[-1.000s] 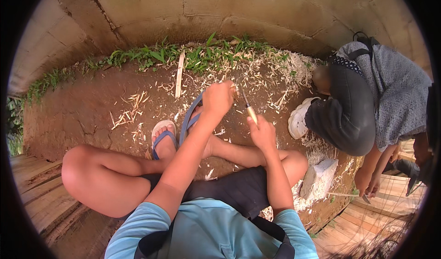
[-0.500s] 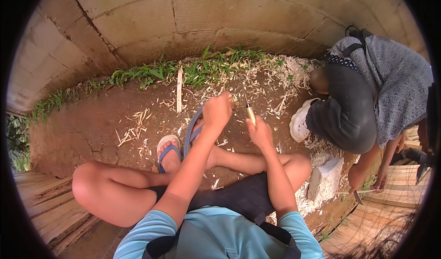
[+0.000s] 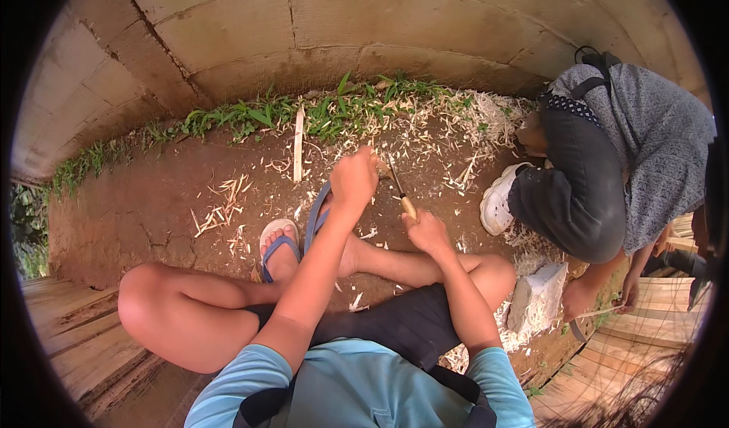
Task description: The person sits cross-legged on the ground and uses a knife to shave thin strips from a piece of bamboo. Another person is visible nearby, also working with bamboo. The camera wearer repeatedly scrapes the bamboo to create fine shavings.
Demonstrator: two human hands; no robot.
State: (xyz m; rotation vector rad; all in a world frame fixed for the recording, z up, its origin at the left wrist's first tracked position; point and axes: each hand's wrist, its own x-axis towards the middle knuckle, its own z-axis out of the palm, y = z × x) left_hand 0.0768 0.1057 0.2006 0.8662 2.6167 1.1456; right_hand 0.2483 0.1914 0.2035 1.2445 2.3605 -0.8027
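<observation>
My right hand (image 3: pixel 429 233) is closed round the pale wooden handle of a knife (image 3: pixel 409 205). Its thin dark blade points up and to the left, the tip beside my left fist. My left hand (image 3: pixel 355 179) is closed above my sandalled foot. A small tan bit (image 3: pixel 383 167) shows at its fingers, close to the blade; most of what the fist holds is hidden. I cannot tell whether the blade touches it. Both hands are over the dirt ground, in front of my crossed legs.
Wood shavings (image 3: pixel 456 135) litter the ground, and a flat wooden strip (image 3: pixel 298 145) lies near the grass by the block wall (image 3: pixel 364 18). At right a crouching person (image 3: pixel 585 177) holds a blade and a thin strip beside a pale stone block (image 3: pixel 538 297). Planks (image 3: pixel 83 329) lie at lower left.
The knife has tilted further left, bringing its blade beside my left fist. My left hand has shifted slightly left, and my right hand slightly down. The other person's hands have moved a little left.
</observation>
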